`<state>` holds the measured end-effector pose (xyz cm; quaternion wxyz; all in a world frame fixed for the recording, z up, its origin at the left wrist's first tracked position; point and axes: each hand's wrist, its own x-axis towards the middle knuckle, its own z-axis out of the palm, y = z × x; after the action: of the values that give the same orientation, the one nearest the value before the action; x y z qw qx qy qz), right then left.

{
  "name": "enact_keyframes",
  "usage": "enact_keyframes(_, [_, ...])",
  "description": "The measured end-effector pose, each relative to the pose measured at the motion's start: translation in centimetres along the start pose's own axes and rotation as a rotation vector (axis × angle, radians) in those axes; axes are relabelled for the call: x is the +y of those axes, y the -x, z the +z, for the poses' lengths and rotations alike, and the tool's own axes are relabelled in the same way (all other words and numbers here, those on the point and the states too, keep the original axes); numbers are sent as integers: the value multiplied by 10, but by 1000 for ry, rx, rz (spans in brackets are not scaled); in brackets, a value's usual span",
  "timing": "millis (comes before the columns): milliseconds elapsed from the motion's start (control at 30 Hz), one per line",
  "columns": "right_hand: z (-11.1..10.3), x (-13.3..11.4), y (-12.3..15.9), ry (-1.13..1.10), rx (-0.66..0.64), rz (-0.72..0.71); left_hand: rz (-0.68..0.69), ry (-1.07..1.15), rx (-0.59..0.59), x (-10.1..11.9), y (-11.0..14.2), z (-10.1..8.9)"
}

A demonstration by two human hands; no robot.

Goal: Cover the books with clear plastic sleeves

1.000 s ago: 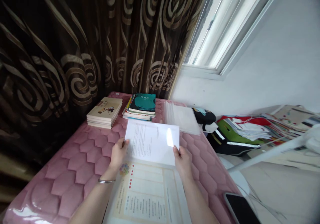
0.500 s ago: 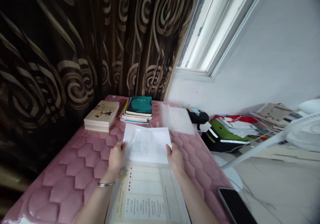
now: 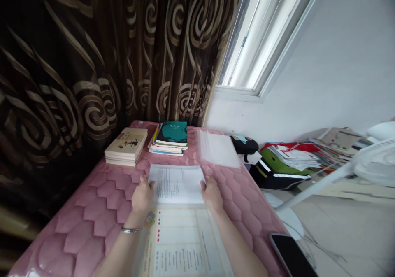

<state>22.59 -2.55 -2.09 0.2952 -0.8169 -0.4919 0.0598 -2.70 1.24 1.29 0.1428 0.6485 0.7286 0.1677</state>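
Note:
A white printed sheet [image 3: 176, 183] lies on the pink quilted table [image 3: 101, 194], its near edge going into a clear sleeve that holds a cream printed chart [image 3: 182, 244]. My left hand [image 3: 142, 195] pinches the sheet's left edge, and a metal bangle sits on that wrist. On the opposite edge, my right hand [image 3: 211, 194] grips the sheet. Both hands rest low on the table, at the sleeve's far end.
A stack of cream books [image 3: 126, 146] and a stack topped by a teal book [image 3: 170, 137] sit at the table's far side, with clear plastic sleeves [image 3: 218, 149] to their right. A black phone [image 3: 291, 255] lies near the right edge. Bags and papers [image 3: 293, 157] clutter the floor; a dark curtain hangs behind.
The white sheet, held up and tilted a second ago, has come down flat and slid toward me into the sleeve. Both hands moved down and closer together with it.

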Motion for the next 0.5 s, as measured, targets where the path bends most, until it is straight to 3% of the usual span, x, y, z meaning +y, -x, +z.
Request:
enact_keyframes(167, [-9, -5, 1, 64, -161, -1, 3, -141, 24, 4, 1, 5])
enact_keyframes(333, [-18, -12, -1, 120, -264, -18, 20, -310, 133, 6, 8, 1])
enact_keyframes(433, [-21, -16, -2, 150, -303, -23, 120, -403, 178, 15, 17, 3])
enact_keyframes(500, [-22, -17, -2, 165, -322, -21, 257, -414, 124, 27, 24, 11])
